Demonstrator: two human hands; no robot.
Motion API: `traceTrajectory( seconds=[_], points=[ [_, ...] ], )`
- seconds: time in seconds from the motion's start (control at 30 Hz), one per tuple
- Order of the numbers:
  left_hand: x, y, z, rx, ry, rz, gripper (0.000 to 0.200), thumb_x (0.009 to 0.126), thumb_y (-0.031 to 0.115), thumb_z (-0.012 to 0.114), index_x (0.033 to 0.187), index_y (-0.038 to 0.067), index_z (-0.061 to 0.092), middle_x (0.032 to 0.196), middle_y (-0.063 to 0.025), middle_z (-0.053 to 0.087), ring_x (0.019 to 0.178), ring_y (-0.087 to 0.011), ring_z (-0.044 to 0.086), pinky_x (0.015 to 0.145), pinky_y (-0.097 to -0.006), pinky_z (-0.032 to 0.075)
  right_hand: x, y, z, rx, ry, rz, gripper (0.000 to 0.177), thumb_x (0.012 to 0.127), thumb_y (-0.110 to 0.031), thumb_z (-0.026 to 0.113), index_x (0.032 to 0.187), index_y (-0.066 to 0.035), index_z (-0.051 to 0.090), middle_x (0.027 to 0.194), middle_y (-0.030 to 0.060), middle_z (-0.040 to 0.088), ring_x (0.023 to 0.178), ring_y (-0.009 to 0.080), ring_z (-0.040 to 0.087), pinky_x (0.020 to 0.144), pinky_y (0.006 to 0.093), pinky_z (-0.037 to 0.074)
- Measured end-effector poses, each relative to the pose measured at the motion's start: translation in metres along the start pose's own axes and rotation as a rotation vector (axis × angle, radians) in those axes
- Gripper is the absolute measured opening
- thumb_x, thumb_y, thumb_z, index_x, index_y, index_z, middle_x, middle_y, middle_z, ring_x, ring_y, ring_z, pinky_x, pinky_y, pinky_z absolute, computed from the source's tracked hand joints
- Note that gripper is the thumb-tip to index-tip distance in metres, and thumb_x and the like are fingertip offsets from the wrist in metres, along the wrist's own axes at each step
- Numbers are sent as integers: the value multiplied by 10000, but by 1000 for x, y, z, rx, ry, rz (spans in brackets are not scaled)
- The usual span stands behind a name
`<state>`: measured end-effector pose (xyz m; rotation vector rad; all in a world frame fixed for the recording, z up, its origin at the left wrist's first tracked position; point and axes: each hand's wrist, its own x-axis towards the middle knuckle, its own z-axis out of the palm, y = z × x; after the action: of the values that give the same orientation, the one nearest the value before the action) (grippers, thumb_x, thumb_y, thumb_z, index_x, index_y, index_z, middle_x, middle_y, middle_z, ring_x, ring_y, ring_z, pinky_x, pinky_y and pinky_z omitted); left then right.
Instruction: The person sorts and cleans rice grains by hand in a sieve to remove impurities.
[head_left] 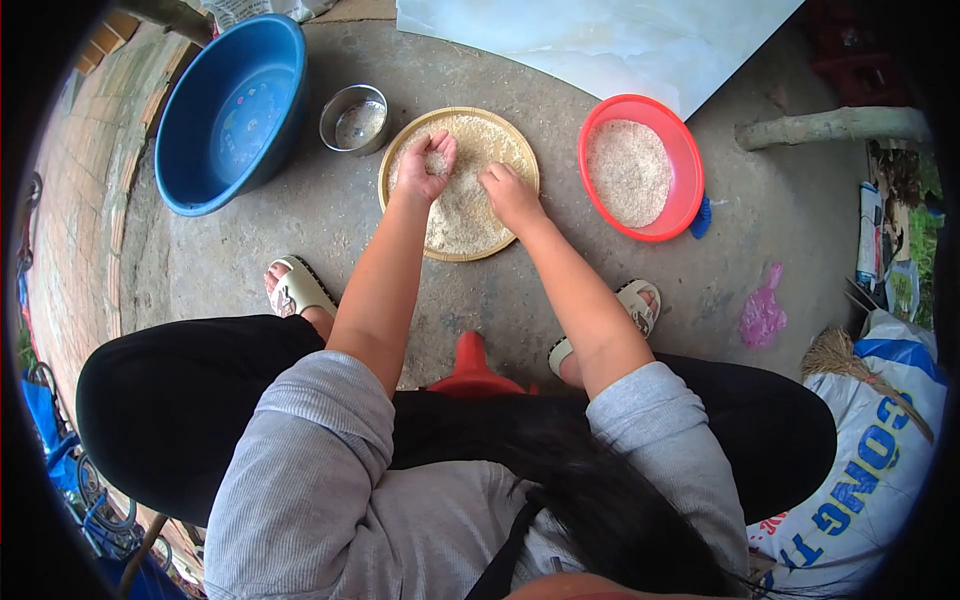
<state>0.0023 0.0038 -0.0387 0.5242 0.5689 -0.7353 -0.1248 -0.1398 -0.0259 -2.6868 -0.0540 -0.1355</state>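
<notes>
On my feed, far centre, pale loose grain (pixel 462 218) covers a round tan woven tray (pixel 464 257). The left hand (pixel 426 174) cups some above it; the right hand (pixel 512 198) curls its fingers narrowly, pinching what I can't tell.

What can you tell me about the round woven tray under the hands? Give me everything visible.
The tray is shallow, round and tan, with a raised rim, and looks like woven bamboo. It lies flat on the grey floor, between a metal bowl and a red basin. Pale, rice-like grains cover most of its inside. The left hand, cupped palm up with some grains, and the right hand are over it; whether either touches the tray itself is unclear.
</notes>
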Motion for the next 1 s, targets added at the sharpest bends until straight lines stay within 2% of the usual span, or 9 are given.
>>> traceTrajectory(
  seconds=[0.07,0.13,0.27,0.33,0.4,0.47,0.6,0.77,1.0],
  points=[
    [-1,-1,2,19,8,-13,327,968,232,399,1048,-47,551,973,-134,598,908,-233,617,775,-314,567,4,-3,4,25,7,61,135,811,-75,605,938,-30,619,1029,84,578,972,259,565,817,355,485],
    [1,-2,1,56,43,-10,331,970,224,383,1046,-51,550,974,-135,599,923,-239,612,803,-326,557,17,-10,-5,349,108,281,120,789,-69,629,899,-23,638,934,110,614,851,277,599,751,361,491],
    [3,-9,2,64,35,-22,306,964,233,403,1070,-15,546,1013,-142,590,956,-225,594,818,-354,535,55,-26,-28,598,191,279,129,787,-82,641,903,-29,661,870,110,634,727,230,612,696,327,489],
    [-3,-12,11,174,30,-44,277,954,251,431,1089,34,539,1047,-139,576,1001,-205,568,823,-367,507,70,-29,-35,636,-4,125,165,781,-86,651,939,-37,661,869,110,641,713,203,608,688,336,490],
    [-5,-14,17,173,-4,-58,258,945,267,453,1098,74,529,1069,-123,563,1043,-188,542,828,-373,481,76,-33,-46,529,-94,59,178,793,-88,638,965,-41,654,903,120,639,758,228,621,708,338,492],
    [-2,-13,19,176,-41,3,252,937,260,484,1048,46,557,1039,-87,592,965,-208,595,783,-382,533,73,-40,-58,392,87,78,197,777,-58,619,973,-43,633,997,134,624,909,311,587,791,384,472],
    [10,1,5,48,-44,-31,274,951,256,448,1016,15,560,943,-97,608,864,-171,615,714,-287,551,61,-18,-26,448,259,212,209,791,-48,596,998,-37,618,1075,117,594,991,312,559,841,387,457],
    [4,10,-3,-6,24,31,282,949,246,455,971,-11,571,890,-95,620,793,-174,628,682,-262,568,27,-10,5,28,127,-143,232,791,29,529,997,-36,613,1098,107,562,1010,298,550,866,386,466],
    [1,6,3,29,45,48,287,947,243,457,970,-19,573,892,-106,619,796,-181,628,695,-273,572,21,-10,2,96,-46,125,260,754,34,583,992,-56,635,1079,104,577,956,275,574,804,363,488]
  ],
)
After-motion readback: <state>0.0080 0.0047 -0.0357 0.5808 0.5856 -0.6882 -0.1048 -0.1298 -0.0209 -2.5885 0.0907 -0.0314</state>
